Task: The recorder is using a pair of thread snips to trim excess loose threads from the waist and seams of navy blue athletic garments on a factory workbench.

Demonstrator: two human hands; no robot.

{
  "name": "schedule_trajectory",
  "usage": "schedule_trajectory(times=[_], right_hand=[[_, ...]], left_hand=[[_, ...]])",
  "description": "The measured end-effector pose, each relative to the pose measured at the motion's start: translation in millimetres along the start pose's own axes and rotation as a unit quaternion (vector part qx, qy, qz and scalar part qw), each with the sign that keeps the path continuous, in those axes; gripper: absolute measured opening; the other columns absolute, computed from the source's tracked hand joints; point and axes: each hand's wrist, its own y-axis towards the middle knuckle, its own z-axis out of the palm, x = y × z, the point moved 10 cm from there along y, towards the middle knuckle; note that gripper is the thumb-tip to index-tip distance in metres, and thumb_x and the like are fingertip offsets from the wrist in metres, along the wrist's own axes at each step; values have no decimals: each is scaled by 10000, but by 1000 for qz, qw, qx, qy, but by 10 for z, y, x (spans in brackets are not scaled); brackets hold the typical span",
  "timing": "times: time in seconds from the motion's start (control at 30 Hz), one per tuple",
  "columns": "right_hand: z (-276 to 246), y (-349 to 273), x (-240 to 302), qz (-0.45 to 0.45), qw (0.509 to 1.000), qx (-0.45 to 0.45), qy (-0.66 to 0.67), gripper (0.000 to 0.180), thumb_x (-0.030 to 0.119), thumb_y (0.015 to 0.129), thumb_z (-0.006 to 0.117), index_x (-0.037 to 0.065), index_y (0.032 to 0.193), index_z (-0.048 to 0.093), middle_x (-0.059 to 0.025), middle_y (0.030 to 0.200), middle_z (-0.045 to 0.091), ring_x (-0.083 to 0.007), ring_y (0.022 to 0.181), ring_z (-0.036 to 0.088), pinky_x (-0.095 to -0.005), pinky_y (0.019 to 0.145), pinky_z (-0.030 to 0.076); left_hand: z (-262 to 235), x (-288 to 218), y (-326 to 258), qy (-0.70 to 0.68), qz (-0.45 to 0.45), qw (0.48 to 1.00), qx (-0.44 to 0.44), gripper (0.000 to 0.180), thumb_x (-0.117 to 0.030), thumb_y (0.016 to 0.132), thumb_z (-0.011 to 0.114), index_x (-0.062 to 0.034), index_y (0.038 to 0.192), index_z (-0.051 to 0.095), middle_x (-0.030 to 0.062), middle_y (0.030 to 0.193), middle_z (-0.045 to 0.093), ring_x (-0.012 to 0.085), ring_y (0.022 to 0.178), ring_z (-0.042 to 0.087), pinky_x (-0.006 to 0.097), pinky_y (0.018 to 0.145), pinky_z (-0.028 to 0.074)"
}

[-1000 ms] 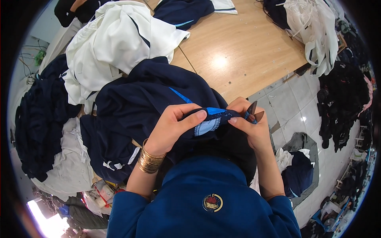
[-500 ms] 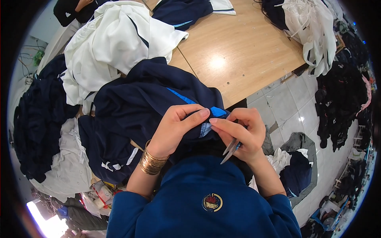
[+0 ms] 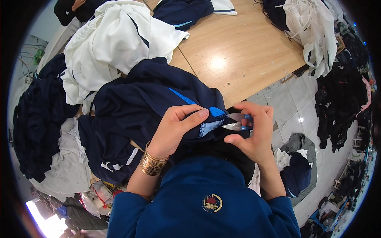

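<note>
A dark navy garment (image 3: pixel 151 89) with bright blue insets lies over the table's near edge. My left hand (image 3: pixel 180 125) pinches its seamed edge between thumb and forefinger, beside a blue patch and a lighter blue stitched strip (image 3: pixel 211 127). In my right hand (image 3: pixel 256 133) are small thread snips (image 3: pixel 240 122) with blue handles. Their blades are apart and point left, with the tips at the garment's edge. My right thumb stands away from the handles, and the fingers curl around them.
White garments (image 3: pixel 115 39) are heaped at the far left of the wooden table (image 3: pixel 238 51). Further dark clothes (image 3: pixel 43 123) hang at the left. A white bundle (image 3: pixel 311 27) sits at the far right corner. On the tiled floor, a grey bag (image 3: pixel 313 158) holds clothes.
My right hand has let go of the garment's edge and moved slightly right. The snips have swung up from beneath the palm, blades now toward the edge. My left hand keeps its pinch.
</note>
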Motion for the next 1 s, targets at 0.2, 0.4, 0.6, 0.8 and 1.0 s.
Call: schedule_trajectory(times=[0.2,0.4,0.6,0.8,1.0], right_hand=[[70,-96,81,-86,986,43,-136,320,427,675,670,141,790,584,39,655,478,-137,582,427,-324,646,243],[53,-84,125,-97,976,23,-192,290,414,677,673,157,778,584,45,647,462,-132,577,411,-330,661,242],[67,-93,129,-104,975,21,-195,286,413,676,676,163,780,586,52,649,462,-127,579,412,-328,664,244],[48,-92,130,-105,974,11,-200,276,406,678,676,166,780,587,55,645,461,-121,579,410,-327,670,241],[51,-88,127,-105,975,7,-198,266,400,677,679,170,774,588,58,644,461,-119,578,408,-323,669,239]], left_hand=[[20,-1,9,-8,-7,1000,2,205,-160,852,587,24,920,649,20,830,640,47,764,546,187,715,418],[35,-14,7,12,2,1000,3,210,-165,851,588,24,919,650,17,824,638,42,763,543,184,712,414],[39,-7,7,22,2,1000,6,215,-170,849,591,25,919,650,18,831,639,41,769,539,186,721,411],[42,9,14,7,-4,1000,9,209,-161,852,585,25,924,648,21,835,640,43,773,541,186,723,413],[52,13,12,-1,-8,1000,10,205,-155,854,581,26,924,647,20,838,639,46,775,543,184,726,413]])
